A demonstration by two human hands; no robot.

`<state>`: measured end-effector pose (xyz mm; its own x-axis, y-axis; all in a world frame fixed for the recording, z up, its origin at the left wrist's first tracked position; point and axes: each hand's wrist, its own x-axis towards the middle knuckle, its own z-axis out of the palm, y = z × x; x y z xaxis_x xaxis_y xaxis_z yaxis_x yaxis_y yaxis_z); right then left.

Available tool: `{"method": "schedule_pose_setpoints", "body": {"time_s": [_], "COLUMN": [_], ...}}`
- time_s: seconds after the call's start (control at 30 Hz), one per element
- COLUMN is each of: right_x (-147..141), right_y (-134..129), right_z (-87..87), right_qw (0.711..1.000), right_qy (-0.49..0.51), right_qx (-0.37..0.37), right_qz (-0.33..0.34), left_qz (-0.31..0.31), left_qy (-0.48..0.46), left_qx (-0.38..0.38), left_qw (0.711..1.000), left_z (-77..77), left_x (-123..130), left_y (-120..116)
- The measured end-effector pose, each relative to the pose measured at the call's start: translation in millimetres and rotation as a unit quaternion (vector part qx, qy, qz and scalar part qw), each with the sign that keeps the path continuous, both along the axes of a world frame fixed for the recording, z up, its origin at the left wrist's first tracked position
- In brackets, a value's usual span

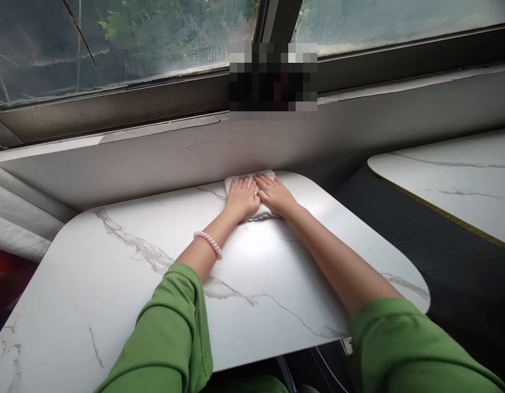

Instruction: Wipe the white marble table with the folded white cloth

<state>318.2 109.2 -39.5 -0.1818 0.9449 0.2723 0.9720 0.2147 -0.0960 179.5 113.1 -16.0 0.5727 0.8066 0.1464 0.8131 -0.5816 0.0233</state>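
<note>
A folded white cloth (260, 214) lies on the white marble-patterned table (125, 284), at its far edge beside the wall. My left hand (243, 197) rests flat on the left part of the cloth, its fingers stretched toward the wall. Pressed on the cloth's right part is my right hand (275, 195), fingers spread, its thumb side touching my left hand. A pink beaded bracelet (208, 244) circles my left wrist. Both arms reach forward in green sleeves.
A wall and window frame (154, 103) run behind the table. A second marble-patterned table (461, 185) stands at the right, across a dark gap. White fabric (18, 218) hangs at the left edge. Beneath the near edge, a thin white cable shows.
</note>
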Motion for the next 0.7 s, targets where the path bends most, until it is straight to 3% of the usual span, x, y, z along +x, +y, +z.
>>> {"method": "schedule_pose_setpoints", "body": {"time_s": [0.17, 0.4, 0.57, 0.7], "right_x": [-9.9, -11.8, -3.4, 7.5], "right_y": [20.5, 5.2, -26.9, -81.1], "right_z": [3.3, 4.9, 2.1, -0.6], "right_qw": [1.000, 1.000, 0.999, 0.998], "right_qy": [0.002, -0.008, -0.030, -0.025], "right_qx": [0.009, -0.009, -0.004, -0.009], "right_qz": [0.002, -0.004, 0.030, 0.054], "left_qz": [0.007, 0.020, 0.021, 0.007], "left_qy": [0.000, -0.017, -0.007, 0.001], "left_qx": [0.013, 0.011, -0.005, -0.018], "left_qw": [1.000, 1.000, 1.000, 1.000], "left_z": [-0.8, -1.5, 1.3, 6.4], "left_x": [-7.2, -7.5, -6.8, -5.0], "left_y": [19.5, 4.6, -33.0, -85.4]}}
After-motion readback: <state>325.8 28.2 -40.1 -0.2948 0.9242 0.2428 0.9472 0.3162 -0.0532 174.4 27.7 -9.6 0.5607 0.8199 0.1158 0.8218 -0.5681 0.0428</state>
